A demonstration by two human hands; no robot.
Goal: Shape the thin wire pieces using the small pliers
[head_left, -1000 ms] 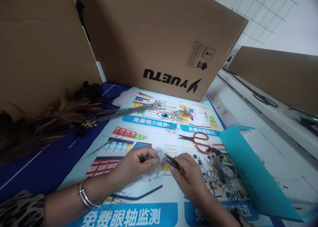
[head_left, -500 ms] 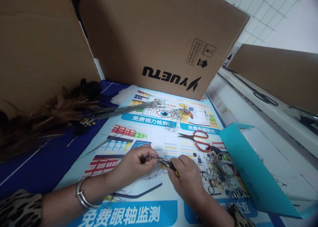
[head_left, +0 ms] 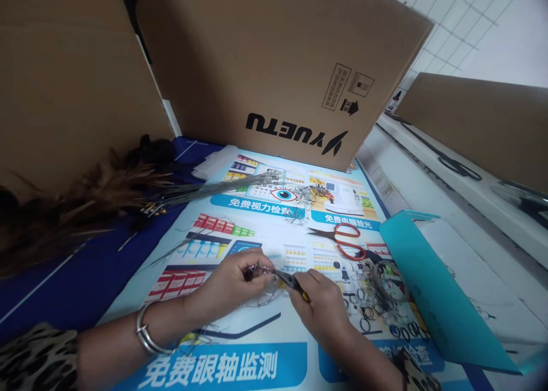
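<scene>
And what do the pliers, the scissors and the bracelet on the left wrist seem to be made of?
Pliers: probably metal, going by the grey, tapered jaws; the yellow on the handle suggests plastic or rubber. Scissors: dark, thin blades, likely metal; smooth red loops, perhaps plastic-coated. Bracelet: silvery, polished-looking metal, judging by its bright highlights; exact kind unclear.

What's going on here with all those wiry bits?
A person's left hand is pinching a thin wire ring. The right hand holds pliers, their tips right by the left fingertips; whether they grab the wire is too small to tell. Scissors with red handles lie beyond the hands on a printed sheet. Off to the right sits a tangle of wire and small loops.
</scene>
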